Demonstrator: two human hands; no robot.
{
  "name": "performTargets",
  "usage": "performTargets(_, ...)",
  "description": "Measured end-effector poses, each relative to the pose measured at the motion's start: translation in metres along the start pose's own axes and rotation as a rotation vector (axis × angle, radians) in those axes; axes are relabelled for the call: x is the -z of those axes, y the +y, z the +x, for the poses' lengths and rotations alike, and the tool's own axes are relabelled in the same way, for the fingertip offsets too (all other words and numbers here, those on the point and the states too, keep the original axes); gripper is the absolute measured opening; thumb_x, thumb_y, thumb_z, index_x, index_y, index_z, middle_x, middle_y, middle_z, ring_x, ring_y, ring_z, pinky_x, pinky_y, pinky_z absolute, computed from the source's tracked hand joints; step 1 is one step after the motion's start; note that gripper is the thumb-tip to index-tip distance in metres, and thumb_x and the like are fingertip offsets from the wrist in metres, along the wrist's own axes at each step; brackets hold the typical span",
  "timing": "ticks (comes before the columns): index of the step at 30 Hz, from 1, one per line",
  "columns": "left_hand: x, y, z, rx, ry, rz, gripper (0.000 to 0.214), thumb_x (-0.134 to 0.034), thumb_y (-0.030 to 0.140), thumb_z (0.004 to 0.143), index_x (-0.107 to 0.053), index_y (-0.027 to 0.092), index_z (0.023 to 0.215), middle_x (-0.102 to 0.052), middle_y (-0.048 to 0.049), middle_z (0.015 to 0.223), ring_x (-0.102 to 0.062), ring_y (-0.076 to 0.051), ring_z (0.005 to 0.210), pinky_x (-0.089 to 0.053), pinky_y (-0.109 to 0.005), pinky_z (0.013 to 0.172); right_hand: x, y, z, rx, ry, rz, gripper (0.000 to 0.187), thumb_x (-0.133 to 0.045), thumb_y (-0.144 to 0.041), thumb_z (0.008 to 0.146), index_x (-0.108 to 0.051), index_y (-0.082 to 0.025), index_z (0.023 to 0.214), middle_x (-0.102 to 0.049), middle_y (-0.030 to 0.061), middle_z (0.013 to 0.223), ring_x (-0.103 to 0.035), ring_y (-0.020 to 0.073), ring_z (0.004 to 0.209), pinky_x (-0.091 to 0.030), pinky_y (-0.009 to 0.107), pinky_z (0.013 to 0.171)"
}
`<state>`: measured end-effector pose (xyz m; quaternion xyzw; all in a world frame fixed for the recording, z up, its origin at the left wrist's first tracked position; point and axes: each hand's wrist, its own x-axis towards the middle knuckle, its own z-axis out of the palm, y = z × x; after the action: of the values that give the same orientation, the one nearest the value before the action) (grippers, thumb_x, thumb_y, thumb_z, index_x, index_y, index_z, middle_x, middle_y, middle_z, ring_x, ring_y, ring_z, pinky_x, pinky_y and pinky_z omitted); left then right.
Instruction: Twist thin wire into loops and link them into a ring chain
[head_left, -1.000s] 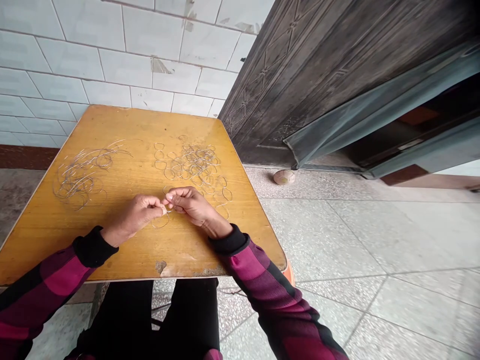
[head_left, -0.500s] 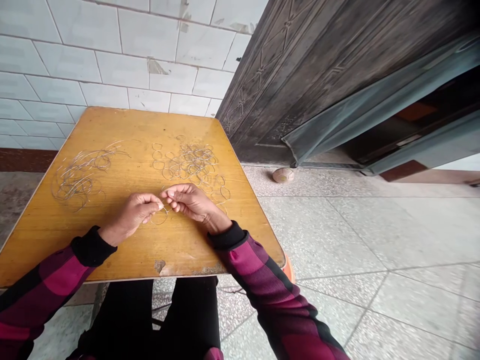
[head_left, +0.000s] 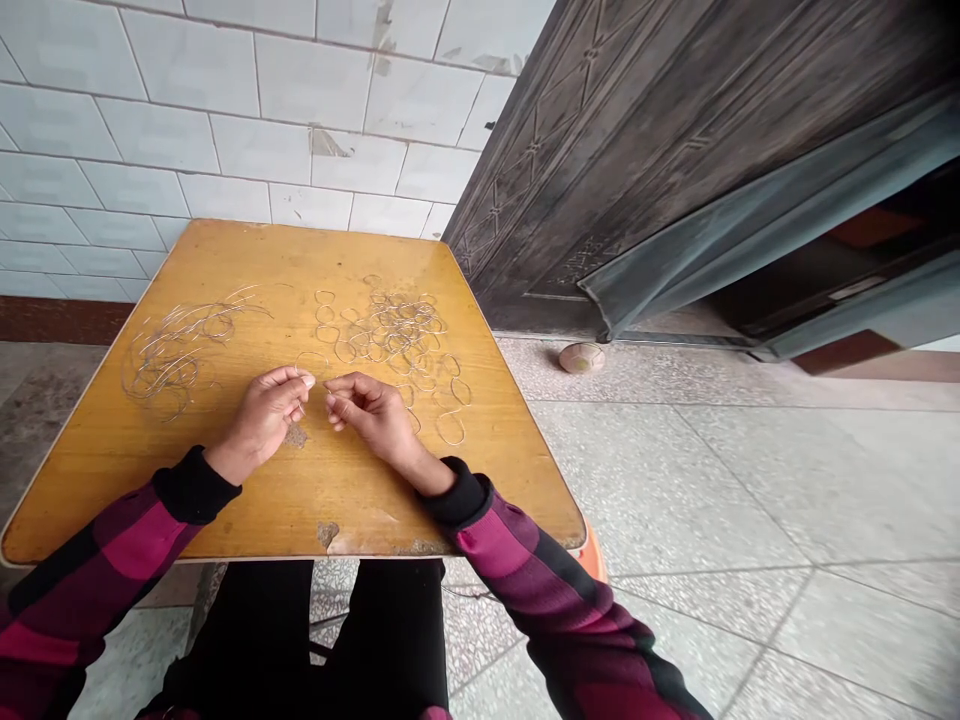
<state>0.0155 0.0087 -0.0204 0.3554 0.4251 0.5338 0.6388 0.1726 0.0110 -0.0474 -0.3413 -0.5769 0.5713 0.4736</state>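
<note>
White tile on the wall (head_left: 202, 70) behind, speckled pale stone across the floor (head_left: 675, 480) to the right, and up from it a dark, carved door (head_left: 555, 190) beside a grey-green curtain (head_left: 675, 270). Next in size, a yellow-brown bench (head_left: 375, 500), with a chipped patch on the near edge. Over it, checked magenta-and-black sleeves (head_left: 517, 560) with black cuffs. On the bench's right half, a spread of looped wires (head_left: 405, 320), many in joined pairs of rings, overlapping in the middle and looser at the margins. On the left half, a tangle of loose wires (head_left: 176, 345), long, curved and mostly without closed loops. Judging by that split, bending done for the right-hand lot and plenty of plain lengths left on the other side; too tangled for a count of either. On the floor near the door's foot, a pale ball (head_left: 582, 358). Between the two heaps, nearer the front edge, left hand (head_left: 259, 415) and right hand (head_left: 379, 415), fingertip to fingertip but just apart. Left fingers pinched on one thin wire (head_left: 311, 354), with a curve showing beyond the fingertips and a short bit below; apparently only part-way shaped. Right thumb and forefinger nearly together beside that curve; impossible to tell whether gripping wire or nothing.
</note>
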Motion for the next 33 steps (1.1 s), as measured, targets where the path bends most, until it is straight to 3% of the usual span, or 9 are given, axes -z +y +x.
performTargets(9, -0.003, 0.000, -0.002, -0.009, 0.026, 0.031, 0.020, -0.073, 0.024, 0.061, -0.056, 0.014, 0.061, -0.048, 0.0037, 0.057, -0.039, -0.004, 0.050, -0.027, -0.018, 0.045, -0.002, 0.001, -0.007, 0.130, 0.095, -0.305, 0.026, -0.064, -0.039, 0.083, -0.069, -0.016, 0.093, -0.063, 0.0011, 0.067, -0.057, 0.0093, 0.051, -0.048, 0.025, 0.055)
performTargets(14, 0.001, 0.000, 0.000, 0.005, -0.016, 0.079, 0.020, -0.073, 0.026, 0.063, -0.057, 0.014, 0.061, -0.051, 0.0023, 0.058, -0.040, -0.005, 0.050, -0.030, -0.019, 0.047, 0.000, 0.002, -0.004, 0.026, 0.094, -0.177, 0.030, -0.067, -0.042, 0.078, -0.067, -0.016, 0.093, -0.063, -0.0005, 0.063, -0.057, 0.0095, 0.051, -0.049, 0.025, 0.053)
performTargets(20, 0.009, -0.002, 0.004, 0.021, -0.108, 0.115, 0.018, -0.075, 0.028, 0.067, -0.067, 0.014, 0.075, -0.060, -0.0006, 0.068, -0.045, -0.006, 0.055, -0.036, -0.021, 0.053, 0.005, -0.006, 0.001, -0.079, 0.140, -0.103, 0.027, -0.070, -0.038, 0.074, -0.066, -0.016, 0.089, -0.063, -0.0017, 0.060, -0.057, 0.0085, 0.050, -0.050, 0.025, 0.052)
performTargets(33, 0.007, 0.000, -0.001, 0.042, -0.059, 0.111, 0.026, -0.076, 0.024, 0.064, -0.066, 0.013, 0.084, -0.063, -0.0015, 0.071, -0.054, -0.009, 0.055, -0.044, -0.024, 0.054, 0.009, -0.009, 0.002, -0.042, 0.156, -0.134, 0.031, -0.071, -0.042, 0.073, -0.065, -0.016, 0.088, -0.062, -0.0028, 0.058, -0.056, 0.0085, 0.048, -0.049, 0.024, 0.051)
